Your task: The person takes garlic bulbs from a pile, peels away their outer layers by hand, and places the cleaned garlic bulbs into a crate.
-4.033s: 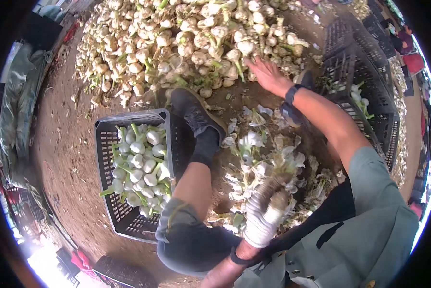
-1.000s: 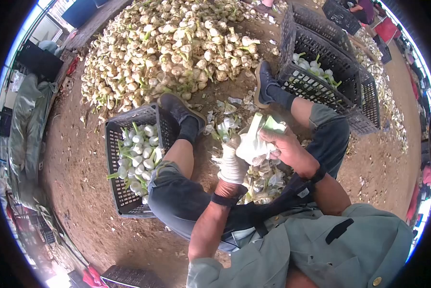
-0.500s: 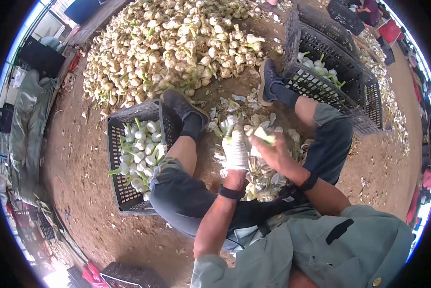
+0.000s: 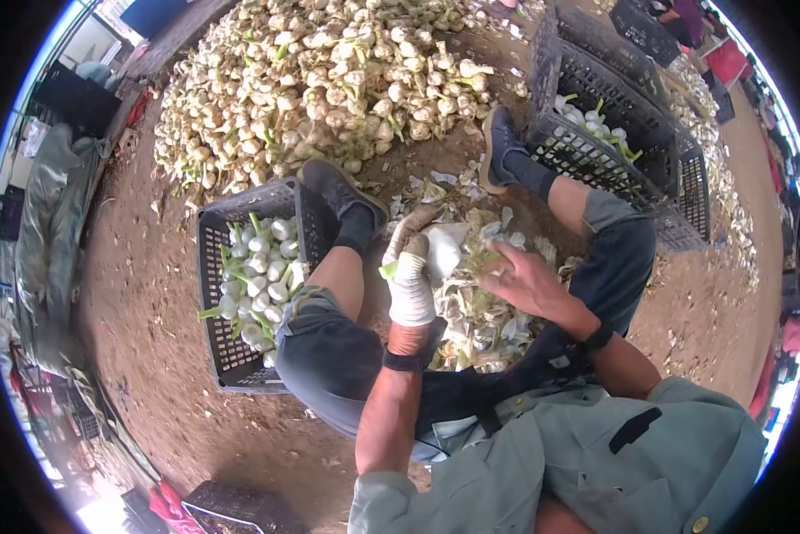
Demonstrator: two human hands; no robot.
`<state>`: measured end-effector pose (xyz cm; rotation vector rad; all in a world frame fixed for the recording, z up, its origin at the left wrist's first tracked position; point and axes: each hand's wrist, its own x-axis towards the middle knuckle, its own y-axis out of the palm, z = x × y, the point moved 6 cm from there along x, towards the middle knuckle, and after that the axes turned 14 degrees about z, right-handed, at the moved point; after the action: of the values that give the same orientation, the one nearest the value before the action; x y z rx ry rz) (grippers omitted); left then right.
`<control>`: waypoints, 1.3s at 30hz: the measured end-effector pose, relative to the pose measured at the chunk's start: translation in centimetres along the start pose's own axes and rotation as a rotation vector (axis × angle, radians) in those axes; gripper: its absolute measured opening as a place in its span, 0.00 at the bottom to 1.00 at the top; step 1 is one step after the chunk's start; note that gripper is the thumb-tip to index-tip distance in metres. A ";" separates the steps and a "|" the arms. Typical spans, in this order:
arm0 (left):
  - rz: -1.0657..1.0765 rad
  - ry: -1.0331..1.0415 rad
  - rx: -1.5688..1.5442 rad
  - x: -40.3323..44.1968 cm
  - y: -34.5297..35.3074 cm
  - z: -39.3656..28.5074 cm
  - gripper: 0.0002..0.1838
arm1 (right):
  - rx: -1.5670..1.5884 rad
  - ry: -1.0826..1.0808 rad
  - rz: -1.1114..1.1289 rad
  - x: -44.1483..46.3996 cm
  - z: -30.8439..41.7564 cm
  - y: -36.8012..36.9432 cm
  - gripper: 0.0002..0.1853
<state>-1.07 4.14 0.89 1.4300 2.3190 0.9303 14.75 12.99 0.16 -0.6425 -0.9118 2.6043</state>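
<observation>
My left hand (image 4: 411,267), wrapped in pale tape, is closed round a white garlic bulb (image 4: 444,253); a green stem end sticks out on the hand's left side. To its right is my right hand (image 4: 523,278), its fingers apart and somewhat blurred, beside loose skins. Below both hands lies a heap of peeled garlic skins (image 4: 480,325) between my legs. On the left, a black crate (image 4: 207,294) holds clean white bulbs (image 4: 255,285) with green stems. Beyond my feet rises a large pile of unpeeled garlic (image 4: 328,80).
Stacked black crates (image 4: 596,160) with some white bulbs stand beyond my right foot. Another crate (image 4: 239,509) is at the bottom left. A green tarpaulin bundle (image 4: 48,231) runs along the left side. Part of another person (image 4: 686,22) shows at the top right, by more crates.
My left hand has shifted left with the bulb, turning it so its white base faces right. My right hand has come away from the bulb, its fingers spreading, and no longer holds the green-and-white piece.
</observation>
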 end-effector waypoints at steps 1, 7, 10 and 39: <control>0.008 -0.044 0.102 -0.1 0.5 -0.1 0.26 | 0.251 -0.085 -0.039 0.1 2.3 -0.8 0.31; 0.106 -0.001 0.408 -0.7 1.1 1.0 0.33 | -0.013 -0.251 -0.219 1.3 6.9 -2.0 0.18; 0.107 0.024 0.496 -0.9 0.3 1.1 0.34 | -0.015 -0.238 -0.166 1.8 6.3 -1.6 0.12; 0.065 0.002 0.909 -1.4 -0.5 3.6 0.23 | -0.239 -0.236 -0.093 1.5 5.9 -1.1 0.12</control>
<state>1.10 4.11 -2.32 1.7727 2.8483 -0.1979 10.65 11.42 4.53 -0.3418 -1.3066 2.5456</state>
